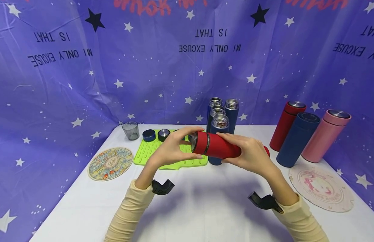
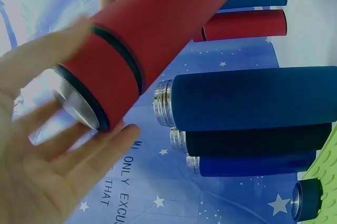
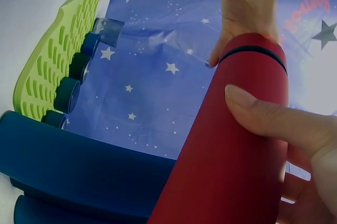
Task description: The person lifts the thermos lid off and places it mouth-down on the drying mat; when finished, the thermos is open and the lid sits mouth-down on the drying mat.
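A red thermos bottle (image 1: 223, 146) with a dark ring below its lid (image 1: 200, 142) is held above the table, nearly level, its silver-topped end to the left. My right hand (image 1: 250, 153) grips its body, the thumb laid along the red side in the right wrist view. Around the lid end, my left hand (image 1: 175, 146) is spread, thumb on one side and long fingers on the other. These fingers (image 2: 89, 166) are fairly straight and slightly blurred in the left wrist view. Behind the bottle stand several lidless blue bottles (image 1: 220, 126) with bare metal necks.
Left of centre, a green mat (image 1: 140, 154) bears several dark lids (image 1: 149, 135). A grey glass (image 1: 131, 131) and a patterned round mat (image 1: 111, 163) lie further left. Lidded red (image 1: 285, 129), blue (image 1: 297, 141) and pink (image 1: 324, 137) bottles stand right, near a pale pink round mat (image 1: 321, 188).
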A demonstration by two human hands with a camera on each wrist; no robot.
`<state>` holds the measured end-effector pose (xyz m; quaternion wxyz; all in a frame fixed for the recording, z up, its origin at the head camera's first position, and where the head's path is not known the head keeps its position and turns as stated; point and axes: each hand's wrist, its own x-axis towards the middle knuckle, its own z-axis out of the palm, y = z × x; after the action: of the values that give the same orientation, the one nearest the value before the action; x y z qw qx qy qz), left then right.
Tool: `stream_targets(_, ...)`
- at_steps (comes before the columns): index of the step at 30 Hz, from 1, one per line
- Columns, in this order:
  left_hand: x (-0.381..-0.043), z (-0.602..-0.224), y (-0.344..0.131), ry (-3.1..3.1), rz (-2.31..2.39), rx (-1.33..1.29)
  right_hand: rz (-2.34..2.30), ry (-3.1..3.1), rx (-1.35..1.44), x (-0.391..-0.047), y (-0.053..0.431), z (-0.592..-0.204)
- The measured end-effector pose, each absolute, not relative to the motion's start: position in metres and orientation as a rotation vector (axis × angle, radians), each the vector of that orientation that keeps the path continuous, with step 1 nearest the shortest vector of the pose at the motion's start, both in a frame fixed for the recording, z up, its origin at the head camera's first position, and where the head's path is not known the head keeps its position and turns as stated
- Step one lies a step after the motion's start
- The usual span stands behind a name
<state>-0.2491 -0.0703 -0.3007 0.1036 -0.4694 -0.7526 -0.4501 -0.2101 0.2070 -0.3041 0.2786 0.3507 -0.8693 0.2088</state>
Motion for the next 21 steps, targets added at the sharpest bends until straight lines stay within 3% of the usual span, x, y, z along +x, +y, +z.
stream_targets(7,-0.251,-0.3012,-0.0724,-2.092,-1.303,-1.504,0.595,-2.363,0.951,-0.2105,0.2082,-0.3037)
stream_targets(16,-0.2496,-0.2999,-0.0722,-2.186,-1.401,-1.32,0.549,-2.333,0.936,-0.2111,0.2071,-0.3052)
stream_targets(21,-0.2499,-0.2968,-0.0786,-2.243,-1.408,-1.065,0.467,-2.329,0.844,-0.2104,0.2129,-0.3014)
